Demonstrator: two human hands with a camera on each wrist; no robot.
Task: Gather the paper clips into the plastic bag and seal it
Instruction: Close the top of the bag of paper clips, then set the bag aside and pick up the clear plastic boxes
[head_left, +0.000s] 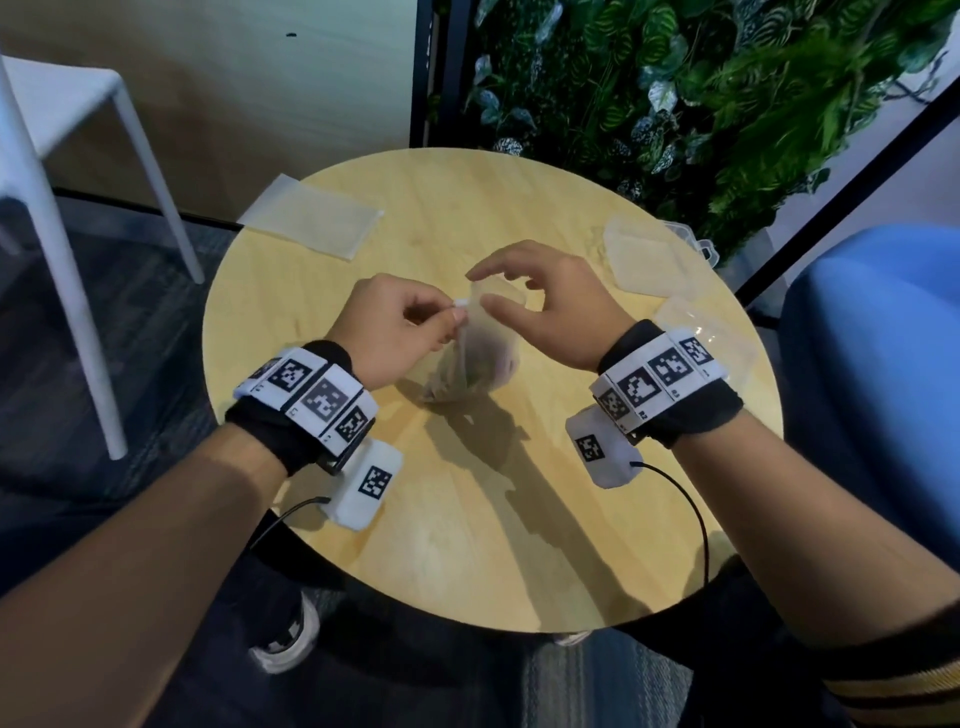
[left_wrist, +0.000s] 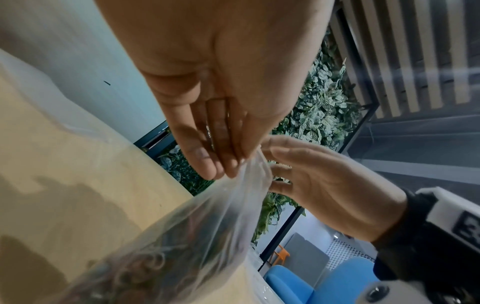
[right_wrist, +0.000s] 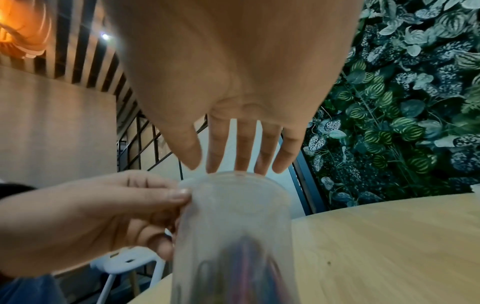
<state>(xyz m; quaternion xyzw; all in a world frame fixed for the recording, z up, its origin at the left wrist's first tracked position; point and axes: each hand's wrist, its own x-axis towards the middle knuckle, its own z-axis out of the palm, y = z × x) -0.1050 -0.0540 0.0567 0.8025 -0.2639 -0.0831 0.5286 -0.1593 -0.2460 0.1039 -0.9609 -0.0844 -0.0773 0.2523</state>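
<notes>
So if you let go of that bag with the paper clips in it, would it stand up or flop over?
Probably flop. The plastic bag looks thin and wrinkly where the left hand pinches its top corner. The paper clips sit heaped at the bottom, so it likely feels bottom-heavy and would slump onto the table.

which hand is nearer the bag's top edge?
Left. The left hand pinches the plastic bag at its top left corner. The right hand is open beside the top edge, fingers spread, gripping nothing.
</notes>
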